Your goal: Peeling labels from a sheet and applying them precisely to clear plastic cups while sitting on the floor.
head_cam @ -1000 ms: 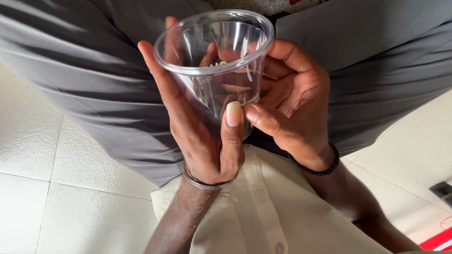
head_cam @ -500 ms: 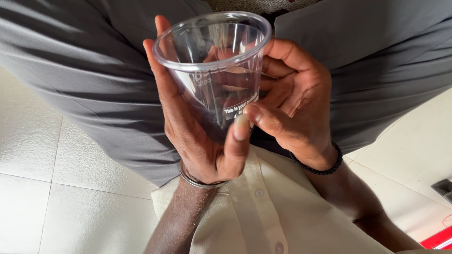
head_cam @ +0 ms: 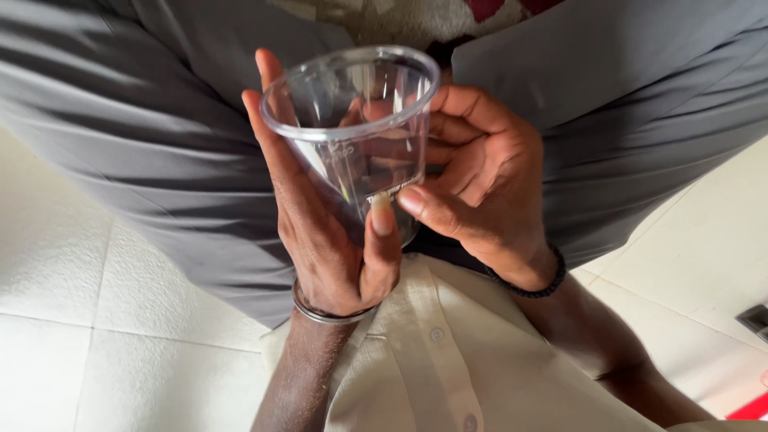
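Both hands hold a clear plastic cup up over the lap, its open mouth tipped toward the camera. The left hand cradles it from the left, palm up, fingers stretched along the wall and thumb pressed on the near side. The right hand curls round from the right, thumb tip touching the cup low down. Grey trousers lie behind, white floor tiles to the left.
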